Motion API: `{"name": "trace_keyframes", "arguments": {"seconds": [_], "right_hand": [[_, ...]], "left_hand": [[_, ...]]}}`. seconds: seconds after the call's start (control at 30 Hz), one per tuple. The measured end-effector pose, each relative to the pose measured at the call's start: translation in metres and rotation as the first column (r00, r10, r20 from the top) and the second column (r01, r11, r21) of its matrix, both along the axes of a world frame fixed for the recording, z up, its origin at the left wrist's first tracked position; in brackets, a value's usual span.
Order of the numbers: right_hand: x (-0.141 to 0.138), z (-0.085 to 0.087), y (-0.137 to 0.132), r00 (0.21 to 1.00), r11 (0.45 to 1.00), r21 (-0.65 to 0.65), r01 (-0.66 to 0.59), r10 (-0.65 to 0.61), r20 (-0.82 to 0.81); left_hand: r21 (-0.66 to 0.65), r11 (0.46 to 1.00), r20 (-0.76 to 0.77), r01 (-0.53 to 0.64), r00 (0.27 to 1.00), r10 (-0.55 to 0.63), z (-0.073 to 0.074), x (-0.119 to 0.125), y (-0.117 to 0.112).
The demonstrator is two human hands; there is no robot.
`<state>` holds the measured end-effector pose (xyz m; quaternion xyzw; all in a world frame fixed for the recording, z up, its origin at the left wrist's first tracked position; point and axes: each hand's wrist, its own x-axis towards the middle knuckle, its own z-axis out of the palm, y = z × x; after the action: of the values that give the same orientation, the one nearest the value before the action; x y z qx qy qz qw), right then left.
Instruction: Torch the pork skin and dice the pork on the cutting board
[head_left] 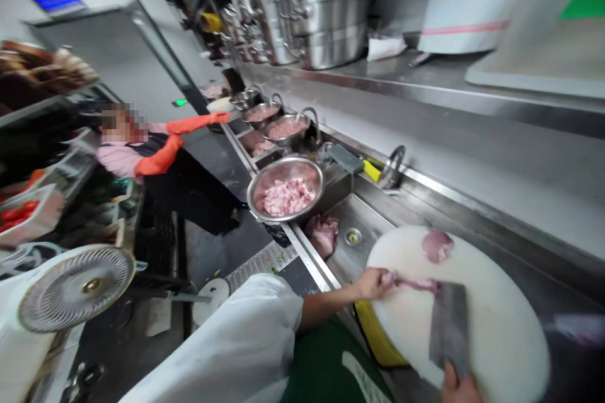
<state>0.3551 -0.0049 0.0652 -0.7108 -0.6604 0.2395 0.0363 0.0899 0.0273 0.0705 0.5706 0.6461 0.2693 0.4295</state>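
Observation:
My left hand [373, 283] is closed on one end of a long, thin strip of meat, perhaps with bone in it [411, 285], over the round white cutting board [501, 302]. At the board's lower edge, my right hand [459, 386] grips the handle of a cleaver [449, 326]. Its broad grey blade lies over the board, with the upper corner at the far end of the strip. A separate piece of pink meat [437, 245] rests near the board's far edge. The picture is somewhat blurred.
Left of the board is a sink [366, 217] with a chunk of raw meat [324, 234]. A steel bowl of cut meat [286, 196] sits beyond it. A co-worker in orange gloves [161, 157] stands farther along. A fan [78, 286] is at lower left; steel pots [331, 19] line the shelf.

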Motion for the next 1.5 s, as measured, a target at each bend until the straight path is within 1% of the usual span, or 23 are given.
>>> {"name": "trace_keyframes", "arguments": {"seconds": [0.07, 0.1, 0.13, 0.17, 0.23, 0.3, 0.33, 0.4, 0.47, 0.5, 0.57, 0.63, 0.7, 0.8, 0.97, 1.03, 1.13, 1.2, 1.27, 1.33, 1.37, 1.43, 1.5], "right_hand": [[-0.005, 0.020, -0.009, 1.000, 0.997, -0.077, -0.014, 0.016, 0.024], [-0.009, 0.029, -0.012, 0.999, 0.993, -0.116, -0.017, 0.021, 0.034], [-0.012, 0.036, -0.013, 0.999, 0.988, -0.156, -0.001, 0.009, 0.049], [-0.014, 0.041, -0.012, 0.998, 0.983, -0.183, 0.010, 0.002, 0.067], [-0.016, 0.045, -0.009, 0.988, 0.975, -0.208, 0.074, -0.043, 0.149], [-0.018, 0.047, -0.013, 0.977, 0.973, -0.209, 0.094, -0.050, 0.205], [-0.019, 0.048, -0.017, 0.975, 0.975, -0.207, 0.083, -0.037, 0.218], [-0.024, 0.050, -0.026, 0.976, 0.979, -0.205, 0.015, 0.031, 0.215], [-0.029, 0.050, -0.032, 0.973, 0.973, -0.212, -0.094, 0.135, 0.190], [-0.031, 0.048, -0.032, 0.966, 0.965, -0.219, -0.147, 0.187, 0.178], [-0.033, 0.045, -0.029, 0.948, 0.945, -0.238, -0.224, 0.268, 0.174], [-0.029, 0.042, -0.024, 0.931, 0.931, -0.264, -0.251, 0.307, 0.199], [-0.018, 0.041, -0.020, 0.912, 0.920, -0.282, -0.272, 0.340, 0.231], [0.005, 0.044, -0.014, 0.864, 0.894, -0.279, -0.352, 0.425, 0.272], [0.035, 0.052, 0.001, 0.747, 0.803, -0.266, -0.533, 0.594, 0.299], [0.039, 0.052, 0.009, 0.698, 0.753, -0.268, -0.601, 0.657, 0.283], [0.046, 0.050, 0.019, 0.623, 0.672, -0.330, -0.663, 0.740, 0.253], [0.053, 0.050, 0.024, 0.603, 0.650, -0.376, -0.661, 0.758, 0.250], [0.061, 0.050, 0.026, 0.610, 0.654, -0.403, -0.640, 0.752, 0.251], [0.069, 0.051, 0.025, 0.632, 0.668, -0.421, -0.614, 0.735, 0.245], [0.072, 0.051, 0.023, 0.650, 0.678, -0.426, -0.599, 0.722, 0.237], [0.075, 0.051, 0.015, 0.703, 0.707, -0.424, -0.566, 0.683, 0.200], [0.075, 0.049, 0.005, 0.773, 0.749, -0.413, -0.518, 0.617, 0.148]], "left_hand": [[0.037, 0.998, -0.021, -0.054, 0.998, 0.055, -0.002, 0.001, -0.018], [0.047, 0.997, 0.001, -0.056, 0.998, 0.056, -0.007, 0.000, -0.026], [0.052, 0.997, 0.032, -0.049, 0.998, 0.047, -0.015, -0.002, -0.030], [0.112, 0.989, 0.077, -0.098, 0.993, 0.090, -0.026, -0.005, -0.032], [0.171, 0.963, 0.176, -0.206, 0.968, 0.176, -0.050, -0.010, -0.030], [0.128, 0.953, 0.233, -0.275, 0.942, 0.240, -0.068, -0.012, -0.030], [0.107, 0.951, 0.241, -0.291, 0.935, 0.259, -0.072, -0.012, -0.032], [0.121, 0.948, 0.216, -0.295, 0.940, 0.265, -0.072, -0.012, -0.035], [0.218, 0.942, 0.141, -0.256, 0.963, 0.229, -0.066, -0.010, -0.039], [0.276, 0.938, 0.091, -0.210, 0.977, 0.192, -0.063, -0.009, -0.041], [0.369, 0.927, -0.021, -0.074, 0.996, 0.088, -0.061, -0.004, -0.047], [0.411, 0.909, -0.123, 0.066, 0.992, -0.016, -0.065, 0.001, -0.055], [0.434, 0.886, -0.194, 0.162, 0.977, -0.084, -0.073, 0.006, -0.065], [0.459, 0.861, -0.239, 0.220, 0.964, -0.118, -0.086, 0.012, -0.077], [0.487, 0.844, -0.295, 0.224, 0.952, -0.082, -0.097, 0.018, -0.082], [0.485, 0.850, -0.299, 0.204, 0.953, -0.058, -0.098, 0.019, -0.082], [0.460, 0.876, -0.249, 0.147, 0.968, -0.032, -0.096, 0.018, -0.084], [0.416, 0.905, -0.175, 0.092, 0.984, -0.020, -0.092, 0.012, -0.088], [0.332, 0.943, -0.054, -0.005, 0.998, 0.024, -0.084, 0.003, -0.092], [0.211, 0.962, 0.111, -0.176, 0.982, 0.155, -0.074, -0.009, -0.092], [0.134, 0.955, 0.192, -0.264, 0.952, 0.237, -0.067, -0.015, -0.088], [0.003, 0.920, 0.317, -0.392, 0.873, 0.371, -0.053, -0.024, -0.067], [-0.059, 0.906, 0.401, -0.420, 0.821, 0.407, -0.038, -0.026, -0.030]]}}
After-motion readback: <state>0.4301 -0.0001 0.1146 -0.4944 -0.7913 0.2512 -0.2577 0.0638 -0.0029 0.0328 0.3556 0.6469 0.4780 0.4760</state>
